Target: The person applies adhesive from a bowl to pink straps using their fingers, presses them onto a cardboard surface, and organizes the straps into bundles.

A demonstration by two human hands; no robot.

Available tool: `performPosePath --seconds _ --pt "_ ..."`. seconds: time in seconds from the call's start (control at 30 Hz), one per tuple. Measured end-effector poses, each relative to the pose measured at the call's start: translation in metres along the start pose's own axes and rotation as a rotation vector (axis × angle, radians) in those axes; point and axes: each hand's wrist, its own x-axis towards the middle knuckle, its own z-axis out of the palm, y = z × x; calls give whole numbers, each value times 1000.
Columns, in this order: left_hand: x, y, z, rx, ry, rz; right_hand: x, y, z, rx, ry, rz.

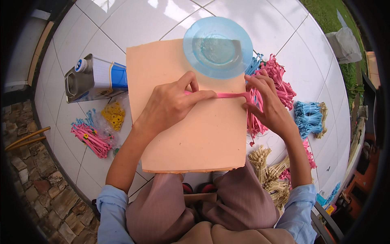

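between two hands (172, 99) (270, 101) runs apparently one pink strap (230, 95).

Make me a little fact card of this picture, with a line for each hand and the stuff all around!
Left hand: holds a pink strip
Right hand: thumb and fingertips apart at the strip's right end; contact unclear
Board: flat, peach-coloured, under the left hand
Plate: see-through blue, over the board's far right corner
Floor, left: metal can, yellow pieces, pink bundle
Floor, right: blue bundle, cream bundles
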Motion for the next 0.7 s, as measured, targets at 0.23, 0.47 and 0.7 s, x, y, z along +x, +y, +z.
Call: performPosePath --seconds 0.23,0.47,0.7 --pt "-7 18 9 -252 19 -97 -19 9 -8 234 60 -11" --pt "-16 91 -10 -668 -74 -148 -71 -53 -89 232 106 138" --pt "-40 118 -90 -707 115 -27 -47 -182 -164 263 371 53"
